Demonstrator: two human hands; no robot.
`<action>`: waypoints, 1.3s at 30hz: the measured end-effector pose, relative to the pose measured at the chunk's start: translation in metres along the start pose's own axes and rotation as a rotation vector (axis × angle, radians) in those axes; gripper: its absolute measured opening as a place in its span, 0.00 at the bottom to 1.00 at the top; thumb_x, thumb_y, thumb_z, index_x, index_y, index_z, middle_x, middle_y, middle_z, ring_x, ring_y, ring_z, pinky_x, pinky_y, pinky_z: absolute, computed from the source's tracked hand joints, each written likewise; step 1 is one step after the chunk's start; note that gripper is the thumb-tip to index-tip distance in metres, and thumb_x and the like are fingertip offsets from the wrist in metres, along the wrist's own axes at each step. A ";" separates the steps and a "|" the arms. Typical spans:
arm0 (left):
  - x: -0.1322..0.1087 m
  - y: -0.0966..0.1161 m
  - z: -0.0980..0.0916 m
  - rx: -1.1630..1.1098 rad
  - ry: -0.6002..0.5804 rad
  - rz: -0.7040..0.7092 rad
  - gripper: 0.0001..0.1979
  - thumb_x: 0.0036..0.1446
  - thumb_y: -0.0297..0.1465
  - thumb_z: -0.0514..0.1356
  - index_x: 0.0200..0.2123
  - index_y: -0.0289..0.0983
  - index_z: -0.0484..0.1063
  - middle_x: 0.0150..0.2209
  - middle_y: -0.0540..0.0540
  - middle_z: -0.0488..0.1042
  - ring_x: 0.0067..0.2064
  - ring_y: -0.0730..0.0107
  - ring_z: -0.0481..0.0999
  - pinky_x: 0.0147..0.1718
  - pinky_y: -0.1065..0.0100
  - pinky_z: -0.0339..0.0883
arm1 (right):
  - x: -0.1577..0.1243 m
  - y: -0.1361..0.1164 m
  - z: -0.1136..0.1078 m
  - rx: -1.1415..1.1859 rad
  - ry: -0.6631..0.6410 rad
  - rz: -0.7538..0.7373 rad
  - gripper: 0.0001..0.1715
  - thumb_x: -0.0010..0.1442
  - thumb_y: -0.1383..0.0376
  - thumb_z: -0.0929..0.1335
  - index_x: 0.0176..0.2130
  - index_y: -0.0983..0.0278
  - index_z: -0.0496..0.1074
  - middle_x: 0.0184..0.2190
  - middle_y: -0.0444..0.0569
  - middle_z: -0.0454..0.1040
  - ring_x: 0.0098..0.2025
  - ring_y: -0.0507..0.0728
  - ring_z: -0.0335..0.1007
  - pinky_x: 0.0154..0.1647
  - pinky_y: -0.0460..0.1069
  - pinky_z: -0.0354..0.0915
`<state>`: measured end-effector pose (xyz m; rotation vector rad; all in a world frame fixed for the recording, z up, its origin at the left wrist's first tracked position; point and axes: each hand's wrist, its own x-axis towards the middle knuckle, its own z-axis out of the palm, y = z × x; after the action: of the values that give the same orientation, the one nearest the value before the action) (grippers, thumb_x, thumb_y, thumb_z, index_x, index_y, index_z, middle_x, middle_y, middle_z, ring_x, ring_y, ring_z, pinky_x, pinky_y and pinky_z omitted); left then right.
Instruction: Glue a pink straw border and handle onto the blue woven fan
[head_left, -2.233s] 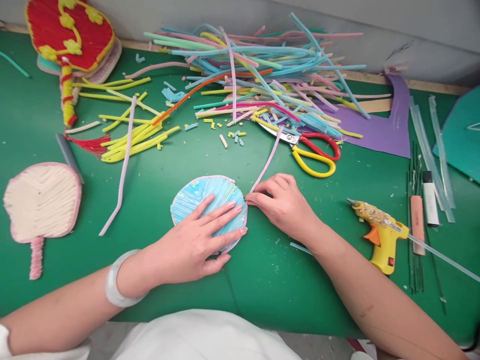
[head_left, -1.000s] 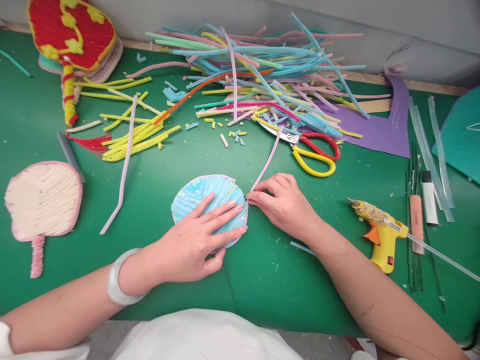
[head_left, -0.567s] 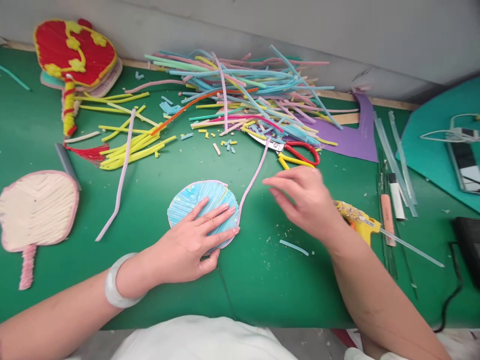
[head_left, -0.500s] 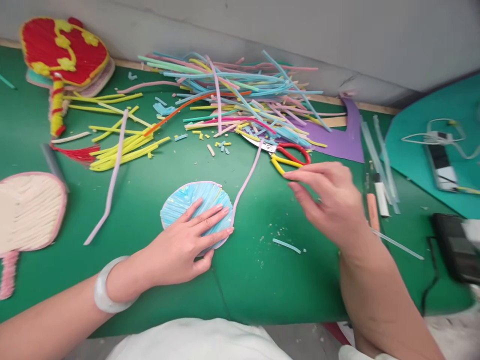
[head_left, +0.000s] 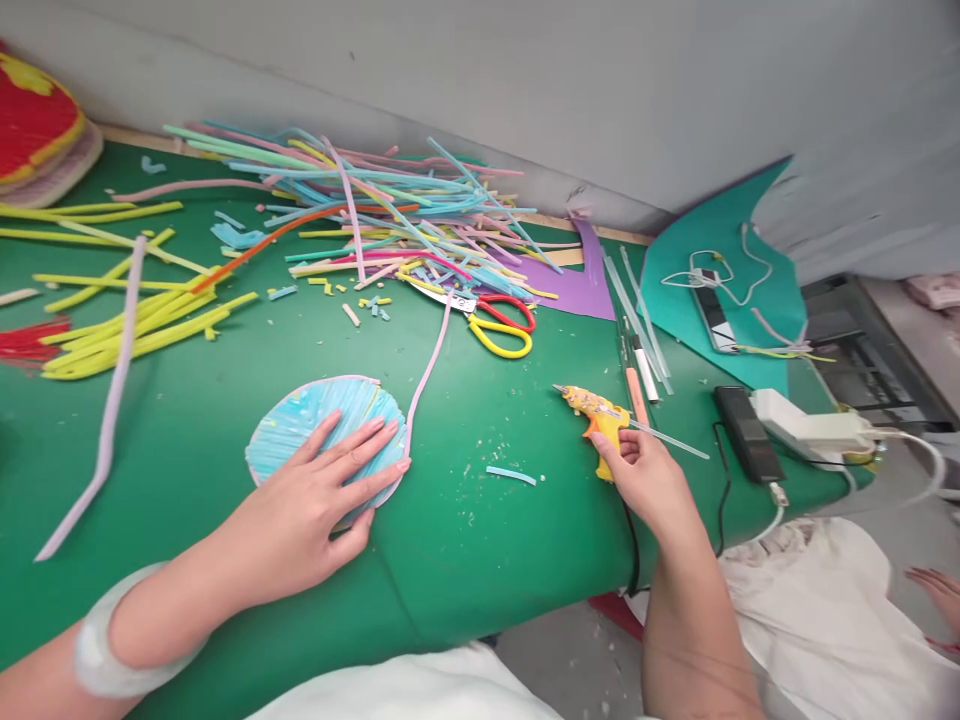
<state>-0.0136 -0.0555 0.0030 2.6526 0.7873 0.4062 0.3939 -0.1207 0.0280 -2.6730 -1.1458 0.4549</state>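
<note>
Head view shows us a round blue disc [head_left: 292, 425] on a green tabletop [head_left: 450, 560], and we can find the other things by looking out from it. Our left hand [head_left: 300, 525] lies flat on the disc, with its fingers a little apart and not pinching anything. A thin lilac strip [head_left: 425, 373] touches the disc's right edge and bends away from us, so its far end sits by the scissors [head_left: 459, 302], which lie past the disc and to its right. Well apart from the disc, off to its right, is the yellow glue gun [head_left: 609, 415]. Its long way runs mostly side to side, with its tip turned toward the disc's side and a clear stick [head_left: 671, 440] poking out of its back end. Our right hand [head_left: 656, 485] is the nearer one to the gun: its thumb touches the handle and its other fingers bend close by, but we cannot tell if they squeeze it. Between the disc and the gun lies a small blue scrap [head_left: 511, 475].
</note>
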 end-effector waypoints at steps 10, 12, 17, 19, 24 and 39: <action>0.002 0.008 -0.008 -0.007 -0.065 -0.033 0.29 0.58 0.23 0.55 0.63 0.39 0.65 0.69 0.38 0.56 0.70 0.53 0.56 0.68 0.40 0.43 | 0.000 -0.019 0.000 0.355 -0.245 0.106 0.31 0.40 0.44 0.76 0.36 0.63 0.73 0.35 0.54 0.77 0.34 0.63 0.73 0.32 0.55 0.68; 0.002 0.008 -0.007 -0.019 -0.064 -0.040 0.29 0.58 0.23 0.55 0.63 0.40 0.65 0.69 0.38 0.56 0.69 0.53 0.56 0.68 0.40 0.42 | -0.011 -0.028 -0.004 0.538 -0.345 0.088 0.29 0.42 0.46 0.76 0.37 0.61 0.73 0.38 0.54 0.78 0.33 0.62 0.73 0.33 0.56 0.70; 0.002 0.007 -0.007 -0.022 -0.064 -0.035 0.27 0.58 0.23 0.55 0.62 0.39 0.66 0.69 0.37 0.56 0.70 0.52 0.56 0.68 0.39 0.42 | -0.037 -0.062 -0.005 0.764 -0.519 -0.013 0.22 0.54 0.47 0.73 0.40 0.60 0.73 0.29 0.50 0.78 0.21 0.54 0.63 0.23 0.52 0.65; 0.002 0.007 -0.007 -0.013 -0.065 -0.034 0.27 0.59 0.23 0.54 0.62 0.39 0.65 0.69 0.37 0.57 0.70 0.53 0.55 0.68 0.39 0.43 | -0.043 -0.076 -0.002 0.768 -0.511 -0.050 0.23 0.56 0.46 0.71 0.41 0.61 0.72 0.22 0.46 0.73 0.19 0.52 0.59 0.19 0.49 0.60; 0.002 0.006 -0.008 0.003 -0.067 -0.029 0.27 0.60 0.23 0.53 0.62 0.39 0.64 0.68 0.36 0.57 0.70 0.54 0.55 0.67 0.39 0.44 | -0.054 -0.105 0.007 0.807 -0.617 -0.037 0.28 0.57 0.42 0.69 0.41 0.62 0.70 0.22 0.45 0.73 0.17 0.49 0.58 0.16 0.46 0.57; 0.006 0.004 -0.010 0.085 -0.079 -0.001 0.30 0.58 0.23 0.53 0.64 0.37 0.62 0.69 0.39 0.55 0.70 0.54 0.55 0.68 0.43 0.41 | -0.069 -0.148 0.041 0.877 -1.030 0.067 0.33 0.58 0.37 0.65 0.40 0.65 0.70 0.31 0.50 0.77 0.20 0.49 0.68 0.20 0.45 0.64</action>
<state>-0.0108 -0.0532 0.0142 2.7280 0.7972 0.2712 0.2352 -0.0680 0.0474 -1.6379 -0.7029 1.9303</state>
